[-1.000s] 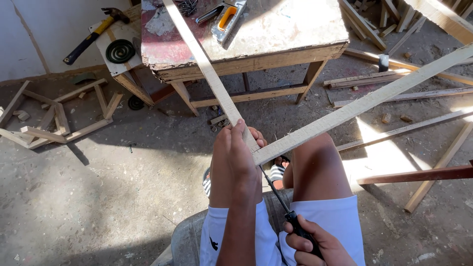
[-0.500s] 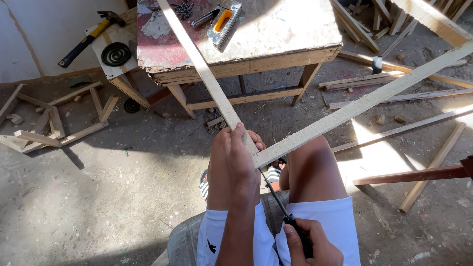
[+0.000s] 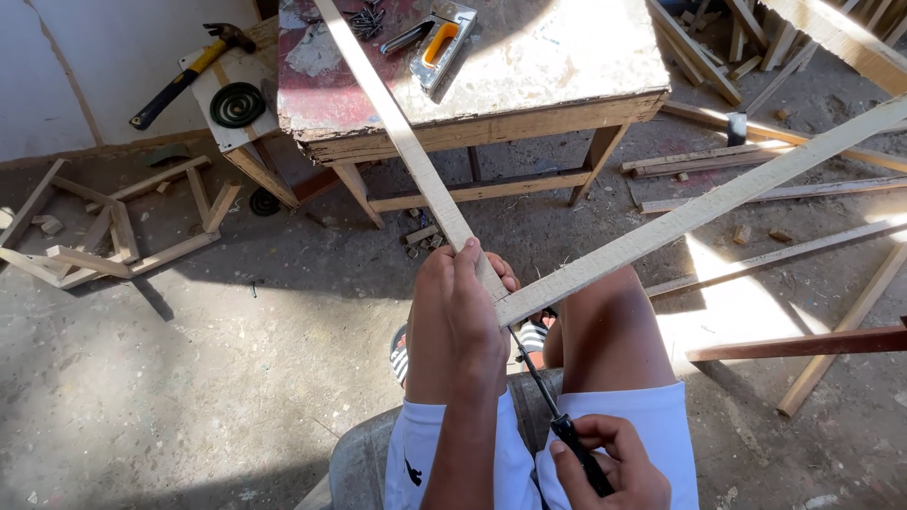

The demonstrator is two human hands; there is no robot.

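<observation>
My left hand (image 3: 465, 304) grips the corner where two long pale wooden slats meet, above my knees. One slat (image 3: 397, 132) runs up and left over the worn table. The other slat (image 3: 718, 203) stretches up to the right. My right hand (image 3: 605, 458) holds the black handle of a thin-bladed tool (image 3: 553, 401) whose shaft points up at the joint from below.
A worn wooden table (image 3: 529, 104) stands ahead with a staple gun (image 3: 439, 38) and loose nails (image 3: 364, 17) on it. A hammer (image 3: 184, 76) and a dark coil (image 3: 236, 104) lie on a board at left. Slat frames (image 3: 113, 231) and offcuts (image 3: 775, 255) litter the concrete floor.
The view has shifted slightly; my right hand has crept a little higher along the tool handle. My left hand keeps its grip on the joint.
</observation>
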